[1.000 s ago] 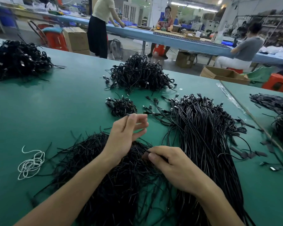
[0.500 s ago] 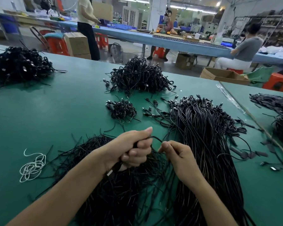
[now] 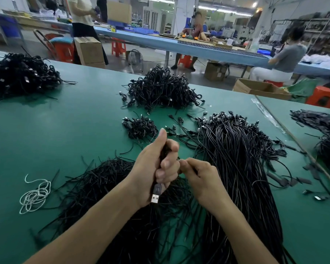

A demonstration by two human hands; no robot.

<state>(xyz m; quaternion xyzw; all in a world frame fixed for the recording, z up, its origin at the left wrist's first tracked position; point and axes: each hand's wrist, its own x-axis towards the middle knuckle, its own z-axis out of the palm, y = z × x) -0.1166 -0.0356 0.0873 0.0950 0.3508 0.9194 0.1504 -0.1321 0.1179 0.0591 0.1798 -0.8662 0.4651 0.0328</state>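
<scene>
My left hand (image 3: 156,166) grips a folded black USB cable; its silver USB plug (image 3: 155,197) sticks out below the fist and the thumb points up. My right hand (image 3: 198,176) sits just to the right, its fingertips pinching a thin black strand at the left fist. Both hands hover over a loose heap of thin black ties (image 3: 111,187) on the green table (image 3: 65,130). A long bundle of straight black cables (image 3: 236,159) lies to the right of my hands.
A small pile of coiled cables (image 3: 139,127) lies ahead, a bigger pile (image 3: 160,88) behind it, another pile (image 3: 19,73) far left. White string (image 3: 34,195) lies at left. Black pieces (image 3: 316,121) sit on the right table. People work at a blue bench (image 3: 208,48) beyond.
My left hand went from open above the ties to a fist around a folded cable, raised slightly. My right hand lifted from the heap and now pinches a strand beside the fist.
</scene>
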